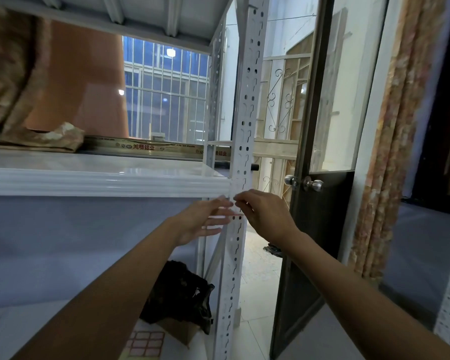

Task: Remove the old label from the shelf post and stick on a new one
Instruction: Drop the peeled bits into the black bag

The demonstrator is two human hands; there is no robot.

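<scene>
A white perforated shelf post (246, 105) runs up the middle of the view. A small white label with a red edge (235, 213) sits on the post just below the shelf's front rim. My right hand (264, 215) pinches the label's upper edge with thumb and forefinger. My left hand (205, 220) rests at the post's left side, fingers spread, fingertips touching the label area. A sheet of red-bordered blank labels (146, 342) lies on the lower shelf near the bottom of the view.
White boards (102, 178) lie stacked on the shelf at hand height. A dark crumpled bag (179, 294) sits on the lower shelf. A dark door (315, 203) with round knobs stands open to the right of the post. Behind it hangs a patterned curtain (390, 152).
</scene>
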